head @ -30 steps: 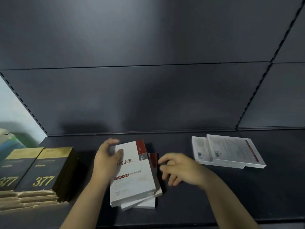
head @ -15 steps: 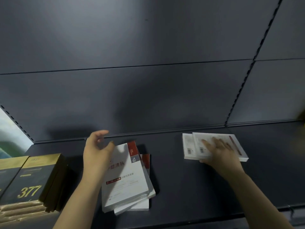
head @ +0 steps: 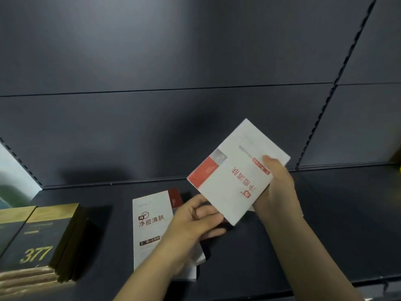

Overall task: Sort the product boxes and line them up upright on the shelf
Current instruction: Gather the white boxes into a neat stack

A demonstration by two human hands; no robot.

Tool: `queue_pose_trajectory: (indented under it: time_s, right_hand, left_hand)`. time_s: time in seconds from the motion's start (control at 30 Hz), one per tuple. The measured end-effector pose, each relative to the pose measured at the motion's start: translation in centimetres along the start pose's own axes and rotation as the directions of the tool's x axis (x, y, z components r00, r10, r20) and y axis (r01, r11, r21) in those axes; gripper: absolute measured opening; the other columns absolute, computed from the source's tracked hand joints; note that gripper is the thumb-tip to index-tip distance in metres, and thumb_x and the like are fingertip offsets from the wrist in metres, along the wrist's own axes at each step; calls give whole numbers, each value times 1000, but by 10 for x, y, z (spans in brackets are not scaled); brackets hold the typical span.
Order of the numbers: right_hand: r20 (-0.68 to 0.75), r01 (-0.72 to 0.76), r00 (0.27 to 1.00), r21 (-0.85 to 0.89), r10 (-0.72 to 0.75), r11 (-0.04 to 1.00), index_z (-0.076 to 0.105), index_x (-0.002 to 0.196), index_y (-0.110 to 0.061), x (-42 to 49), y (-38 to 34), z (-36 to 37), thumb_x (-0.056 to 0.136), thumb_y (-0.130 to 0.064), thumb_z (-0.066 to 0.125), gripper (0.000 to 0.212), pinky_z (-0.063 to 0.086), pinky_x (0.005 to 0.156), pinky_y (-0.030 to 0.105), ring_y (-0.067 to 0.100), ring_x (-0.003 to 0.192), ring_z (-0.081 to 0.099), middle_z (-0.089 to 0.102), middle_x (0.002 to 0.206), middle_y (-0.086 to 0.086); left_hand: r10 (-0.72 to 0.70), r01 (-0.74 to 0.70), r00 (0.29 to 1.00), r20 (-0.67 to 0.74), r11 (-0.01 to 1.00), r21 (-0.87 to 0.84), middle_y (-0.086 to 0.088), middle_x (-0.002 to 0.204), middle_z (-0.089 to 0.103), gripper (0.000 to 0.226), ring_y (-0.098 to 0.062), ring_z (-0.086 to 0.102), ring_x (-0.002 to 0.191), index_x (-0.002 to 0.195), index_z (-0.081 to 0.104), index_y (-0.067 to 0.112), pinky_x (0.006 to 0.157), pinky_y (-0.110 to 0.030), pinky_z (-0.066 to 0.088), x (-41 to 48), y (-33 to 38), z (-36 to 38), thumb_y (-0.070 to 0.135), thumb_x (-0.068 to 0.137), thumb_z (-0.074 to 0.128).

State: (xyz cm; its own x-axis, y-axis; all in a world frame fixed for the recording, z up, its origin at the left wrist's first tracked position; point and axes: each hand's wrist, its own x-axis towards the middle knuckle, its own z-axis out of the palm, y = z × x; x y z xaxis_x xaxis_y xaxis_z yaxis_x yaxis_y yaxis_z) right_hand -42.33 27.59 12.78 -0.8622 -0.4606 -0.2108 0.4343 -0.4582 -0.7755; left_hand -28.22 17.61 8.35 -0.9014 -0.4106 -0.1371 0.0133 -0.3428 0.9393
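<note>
White box [head: 230, 183] now aloft (right hand [head: 278, 192] grip)

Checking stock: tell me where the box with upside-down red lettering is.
Head view, right of centre: the white box is held in the right hand, lower corner at the left hand, above-right of the white stack.

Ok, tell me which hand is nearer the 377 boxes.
Left. The left hand hovers over the white box stack, right of the 377 boxes; the right hand is farther right, holding a lifted white box.
</note>
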Motion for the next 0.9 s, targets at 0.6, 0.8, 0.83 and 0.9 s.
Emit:
queue_pose_trajectory:
  time_s: [0.6, 0.8, 0.83, 0.9]
  right_hand:
    - [412, 191, 824, -848, 389, 495, 65, 107, -22, -1, 53, 5, 90, -21, 65, 16, 57, 81, 32, 13, 90, 70, 75, 99, 0]
    - [222, 251, 961, -951, 166, -181, 36, 146, -23, 82, 53, -53, 66, -52, 81, 97, 25, 117, 44, 28, 146, 18, 25, 157, 5]
    - [173, 231, 964, -923, 203, -307, 23, 152, -22, 95, 51, -62, 61, -57, 81, 114, 15, 119, 48, 33, 149, 3, 8, 162, 7]
    - [120, 229, 960, -855, 252, -464, 3, 155, -25, 116, 45, -77, 54, -65, 81, 134, 5, 120, 53, 39, 148, -9, -9, 163, 10]
  left_hand:
    - [190, 182, 771, -608, 849, 495, -12, 82, 71, 14, -27, 73, 70, 99, 62, 19, 66, -43, 61, 11, 49, -110, 27, 89, 66]
    - [152, 211, 801, -579, 833, 511, -11, 122, 55, 20, -17, 70, 78, 109, 52, 34, 48, -20, 52, 24, 21, -122, 20, 94, 58]
    - [171, 187, 815, -553, 826, 531, -10, 125, 55, 20, -17, 71, 82, 103, 52, 39, 53, -23, 56, 25, 18, -122, 21, 95, 57]
    - [198, 163, 827, -526, 811, 562, -9, 127, 56, 23, -19, 72, 88, 93, 52, 44, 63, -31, 61, 26, 14, -122, 21, 96, 56]
